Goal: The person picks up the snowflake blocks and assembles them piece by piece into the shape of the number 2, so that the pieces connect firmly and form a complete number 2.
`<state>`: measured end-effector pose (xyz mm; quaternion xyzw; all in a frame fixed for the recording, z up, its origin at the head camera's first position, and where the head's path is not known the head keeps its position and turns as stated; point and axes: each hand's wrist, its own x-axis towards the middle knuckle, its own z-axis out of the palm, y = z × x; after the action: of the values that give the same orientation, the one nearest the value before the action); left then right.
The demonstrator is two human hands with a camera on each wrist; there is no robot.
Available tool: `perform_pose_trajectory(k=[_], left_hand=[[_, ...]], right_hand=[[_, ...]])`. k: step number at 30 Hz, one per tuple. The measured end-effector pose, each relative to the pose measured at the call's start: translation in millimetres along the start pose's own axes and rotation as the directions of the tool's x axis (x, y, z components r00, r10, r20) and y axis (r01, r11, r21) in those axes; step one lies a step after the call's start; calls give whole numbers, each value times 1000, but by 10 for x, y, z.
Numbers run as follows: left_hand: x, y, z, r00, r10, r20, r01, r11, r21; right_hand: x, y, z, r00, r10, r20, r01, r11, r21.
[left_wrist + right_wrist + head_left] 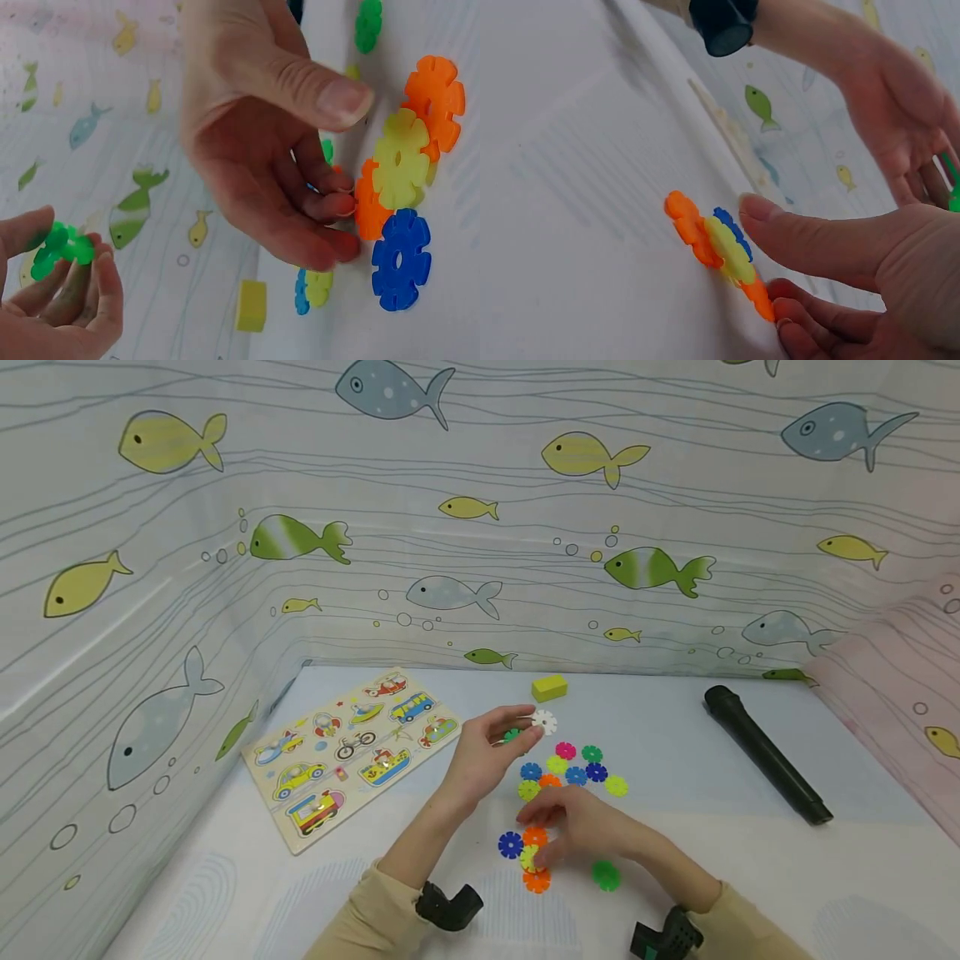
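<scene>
While the left hand [480,760] pinches a green piece [48,256] and white disc [547,722], the right hand [581,822], thumb and fingers apart, hangs over overlapping orange discs [537,882] and a yellow disc [527,858] nearby — where one clumsy fingertip could scatter them.

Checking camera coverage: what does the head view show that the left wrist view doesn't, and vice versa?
Head only: the picture board and the pink disc.
Left wrist only: the palm side of the right hand; the head view shows its back.
Both: that hand, the left hand with a green piece, the yellow block, the near dark blue disc, and a yellow disc overlapping two orange discs.
</scene>
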<state>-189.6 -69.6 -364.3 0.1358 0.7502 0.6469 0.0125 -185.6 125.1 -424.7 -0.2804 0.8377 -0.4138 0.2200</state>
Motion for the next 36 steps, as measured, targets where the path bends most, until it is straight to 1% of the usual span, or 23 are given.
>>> perform_pose_trajectory(k=[4,6,9,14,19,23,31,33,36], left_hand=[[3,4,0,1000,3,4,-3,1000,0],[3,7,0,1000,4,7,-4,1000,2],[3,7,-3,1000,6,8,-6,1000,0],[0,1,-7,1000,10,6,-10,1000,-4],[-10,-2,1,1000,1,8,-1,1000,1],[-18,1,5,1000,-5,4,5,1000,13],[-18,12,7,1000,-30,2,30,1000,2],[-14,11,5,1000,-25,3,25,1000,-1],[-6,6,3,1000,-13,3,13,1000,1]], right_hand=[[-33,-24,57,997,-35,64,42,994,-102],[-39,-30,76,996,-44,71,53,990,-127],[-38,-29,81,997,-58,51,64,988,-142],[-30,10,33,997,-62,-34,55,982,-183],[-37,39,-15,991,-40,-125,11,974,-224],[-36,46,-29,984,-1,-180,-38,977,-211],[-26,45,-65,959,57,-279,-108,979,-173],[-36,34,-99,949,71,-308,-126,979,-162],[-48,14,-173,928,95,-361,-152,979,-135]])
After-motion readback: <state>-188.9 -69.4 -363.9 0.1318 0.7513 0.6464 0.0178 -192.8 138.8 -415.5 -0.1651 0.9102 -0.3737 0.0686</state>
